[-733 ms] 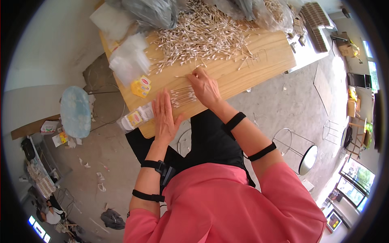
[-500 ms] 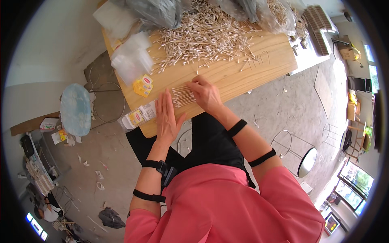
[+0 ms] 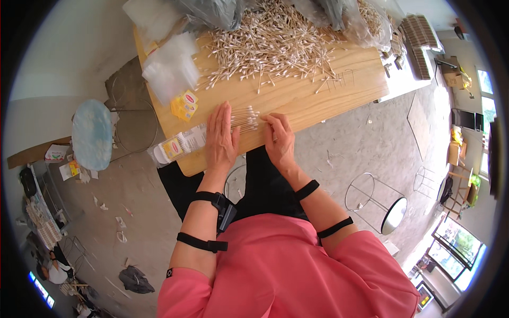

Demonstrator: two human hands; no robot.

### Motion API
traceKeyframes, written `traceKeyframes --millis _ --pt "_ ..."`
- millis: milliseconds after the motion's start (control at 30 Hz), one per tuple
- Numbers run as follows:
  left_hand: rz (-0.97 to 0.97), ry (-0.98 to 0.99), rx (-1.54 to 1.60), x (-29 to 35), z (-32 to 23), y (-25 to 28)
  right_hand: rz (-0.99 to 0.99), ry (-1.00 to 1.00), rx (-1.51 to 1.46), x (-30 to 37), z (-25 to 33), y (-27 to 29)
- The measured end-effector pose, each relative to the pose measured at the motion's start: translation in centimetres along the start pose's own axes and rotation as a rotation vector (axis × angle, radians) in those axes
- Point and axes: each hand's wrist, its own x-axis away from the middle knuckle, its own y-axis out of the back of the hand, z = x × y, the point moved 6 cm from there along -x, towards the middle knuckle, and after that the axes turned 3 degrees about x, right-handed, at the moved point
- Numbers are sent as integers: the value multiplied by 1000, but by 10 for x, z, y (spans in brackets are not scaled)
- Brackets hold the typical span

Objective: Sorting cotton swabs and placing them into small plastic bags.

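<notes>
My left hand (image 3: 221, 139) lies flat with fingers stretched out, over one end of a row of cotton swabs (image 3: 244, 120) and next to the open end of a clear plastic bag (image 3: 196, 139). More swabs and a yellow-and-white label card (image 3: 173, 148) show inside the bag, near the table's left corner. At the other end of the row, my right hand (image 3: 280, 139) has its fingers curled, with the fingertips close beside the white swab tips. Whether it holds anything is hidden. Several yellow cards (image 3: 184, 106) lie just beyond the bag.
A big heap of loose cotton swabs (image 3: 275, 45) covers the far part of the wooden table (image 3: 355, 79). Clear plastic bags (image 3: 172, 66) are stacked at the left edge, with grey plastic (image 3: 214, 13) behind. A round stool (image 3: 394, 215) lies tipped on the floor at right.
My right hand has drawn back toward the right, off the row to just past its swab tips. My left hand now covers more of the row and remains flat.
</notes>
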Motion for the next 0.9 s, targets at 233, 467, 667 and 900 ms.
traceKeyframes --millis 233,467,667,900 --pt "4 45 -43 -3 0 -4 251 225 95 4 5 -5" --pt "-2 31 -88 -4 -3 -5 307 314 185 3 10 -10" --pt "19 56 -101 -2 1 -7 300 291 177 0 13 -10" --pt "0 42 -115 -4 -3 -4 333 265 215 -2 11 -13"
